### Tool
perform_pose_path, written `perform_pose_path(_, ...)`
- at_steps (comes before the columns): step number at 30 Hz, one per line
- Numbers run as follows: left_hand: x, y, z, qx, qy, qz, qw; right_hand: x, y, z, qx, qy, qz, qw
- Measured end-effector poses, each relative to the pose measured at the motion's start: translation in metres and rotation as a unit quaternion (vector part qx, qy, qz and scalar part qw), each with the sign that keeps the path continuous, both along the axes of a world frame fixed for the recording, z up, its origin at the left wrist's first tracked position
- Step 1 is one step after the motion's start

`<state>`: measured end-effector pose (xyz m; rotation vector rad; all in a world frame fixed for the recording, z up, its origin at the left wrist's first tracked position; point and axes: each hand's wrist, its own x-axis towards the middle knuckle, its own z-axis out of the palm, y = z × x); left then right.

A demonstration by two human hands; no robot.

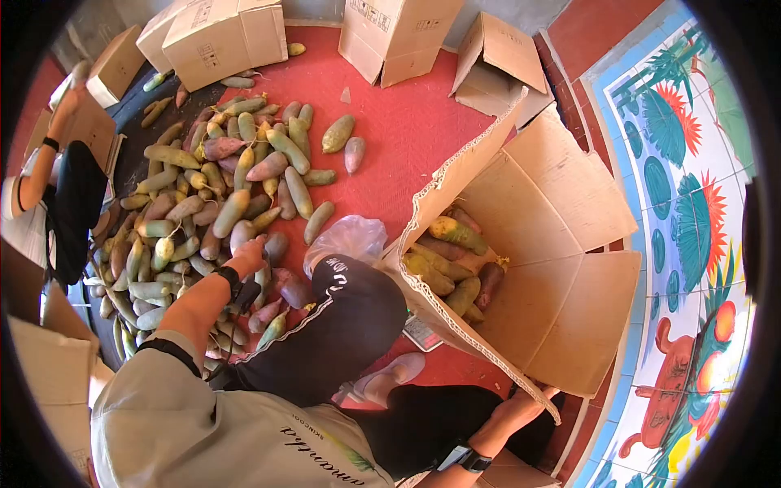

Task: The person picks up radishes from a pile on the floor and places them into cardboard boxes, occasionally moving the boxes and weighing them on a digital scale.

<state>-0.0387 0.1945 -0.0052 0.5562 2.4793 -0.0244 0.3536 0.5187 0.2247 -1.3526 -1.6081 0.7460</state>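
Red floor [407, 130] fills most of the view. A strip of painted tiles [691, 203] runs down the right side.

Big open box [561, 244] sits right of centre, tipped toward the wearer, flaps spread, rim ragged. About ten fruits [455, 260] lie in its low corner, green-yellow and purple.

Pile of fruit [211, 187] is spread on the floor at left: long pieces, green to purple, many deep. A few strays lie apart toward the middle.

Several smaller boxes [220, 37] stand along the far edge, and one lies open on its side.

Wearer crouches, dark-trousered knee [350, 325] between pile and open box. A pale shoe [390, 376] is below it.

A clear plastic bag [346, 240] is crumpled on the floor, touching the knee, just beside the box rim.

Second person at far left: only an arm [45, 154] and dark clothing show.

Left hand [248, 254] is stretched to the near edge of the pile, fingers curled down over a pale purple fruit [242, 234]. Cannot tell if the grip is closed.

Right hand [525, 404] is at the lowest corner of the open box, fingers clamped on the rim. A watch [468, 459] is on that wrist.
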Motion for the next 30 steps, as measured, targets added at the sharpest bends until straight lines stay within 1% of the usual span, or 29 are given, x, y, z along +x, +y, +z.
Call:
perform_pose_path(1, 0.003, -0.005, 0.003, 0.000, 0.004, 0.000, 1.000, 0.001, 0.001, 0.000, 0.000, 0.004, 0.000, 1.000)
perform_pose_path(3, 0.008, -0.013, 0.008, 0.026, 0.023, 0.004, 0.999, 0.003, 0.004, -0.003, -0.032, 0.109, 0.022, 0.993)
perform_pose_path(4, 0.007, -0.018, 0.010, 0.029, 0.033, 0.021, 0.999, -0.001, 0.005, -0.005, -0.007, 0.143, 0.002, 0.990)
perform_pose_path(5, 0.007, -0.021, 0.014, 0.031, 0.037, 0.021, 0.999, 0.001, 0.005, -0.005, -0.005, 0.147, 0.002, 0.989)
perform_pose_path(7, 0.006, -0.026, 0.031, 0.006, 0.040, 0.066, 0.997, 0.005, 0.007, -0.003, -0.067, 0.178, 0.014, 0.982)
perform_pose_path(8, 0.004, -0.032, 0.029, 0.025, 0.091, 0.077, 0.993, 0.006, 0.007, -0.003, -0.067, 0.183, 0.015, 0.981)
perform_pose_path(9, 0.004, -0.032, 0.039, 0.026, 0.096, 0.077, 0.992, 0.006, 0.007, -0.005, -0.071, 0.202, 0.015, 0.977)
perform_pose_path(11, 0.000, -0.031, 0.064, 0.073, 0.135, 0.120, 0.981, 0.009, 0.009, -0.008, -0.072, 0.225, 0.015, 0.971)
perform_pose_path(12, -0.003, -0.030, 0.072, 0.102, 0.168, 0.124, 0.973, 0.011, 0.011, -0.009, -0.090, 0.239, 0.026, 0.966)
perform_pose_path(13, -0.006, -0.028, 0.082, 0.142, 0.188, 0.156, 0.959, 0.012, 0.013, -0.010, -0.107, 0.253, 0.037, 0.961)
perform_pose_path(14, -0.009, -0.028, 0.092, 0.184, 0.208, 0.147, 0.950, 0.012, 0.017, -0.014, -0.109, 0.287, 0.018, 0.952)
perform_pose_path(15, -0.012, -0.027, 0.102, 0.225, 0.226, 0.136, 0.938, 0.011, 0.017, -0.014, -0.105, 0.290, 0.016, 0.951)
perform_pose_path(16, -0.013, -0.024, 0.111, 0.292, 0.283, 0.129, 0.905, 0.010, 0.016, -0.013, -0.104, 0.294, 0.020, 0.950)
perform_pose_path(17, -0.016, -0.021, 0.121, 0.333, 0.331, 0.113, 0.875, 0.010, 0.016, -0.013, -0.103, 0.298, 0.023, 0.949)
perform_pose_path(19, -0.016, -0.006, 0.165, 0.399, 0.329, 0.136, 0.845, 0.014, 0.019, -0.017, -0.105, 0.286, 0.026, 0.952)
perform_pose_path(21, -0.020, 0.003, 0.194, 0.525, 0.295, 0.164, 0.781, 0.015, 0.020, -0.017, -0.147, 0.302, 0.016, 0.942)
perform_pose_path(22, -0.015, 0.015, 0.218, 0.619, 0.306, 0.109, 0.715, 0.014, 0.020, -0.015, -0.159, 0.303, 0.006, 0.940)
perform_pose_path(23, 0.000, 0.026, 0.249, 0.666, 0.241, 0.145, 0.690, 0.012, 0.018, -0.013, -0.156, 0.305, 0.004, 0.940)
perform_pose_path(25, 0.016, 0.044, 0.289, 0.754, 0.197, 0.151, 0.608, 0.010, 0.015, -0.010, -0.151, 0.292, -0.008, 0.944)
perform_pose_path(27, 0.034, 0.062, 0.325, 0.777, 0.210, 0.106, 0.584, 0.011, 0.016, -0.012, -0.143, 0.298, -0.002, 0.944)
perform_pose_path(28, 0.046, 0.073, 0.338, 0.795, 0.182, 0.115, 0.568, 0.011, 0.016, -0.014, -0.138, 0.304, 0.005, 0.943)
perform_pose_path(29, 0.052, 0.084, 0.345, 0.797, 0.179, 0.111, 0.567, 0.011, 0.016, -0.014, -0.133, 0.309, 0.013, 0.941)
perform_pose_path(30, 0.057, 0.093, 0.349, 0.800, 0.144, 0.087, 0.576, 0.010, 0.016, -0.014, -0.138, 0.309, 0.003, 0.941)
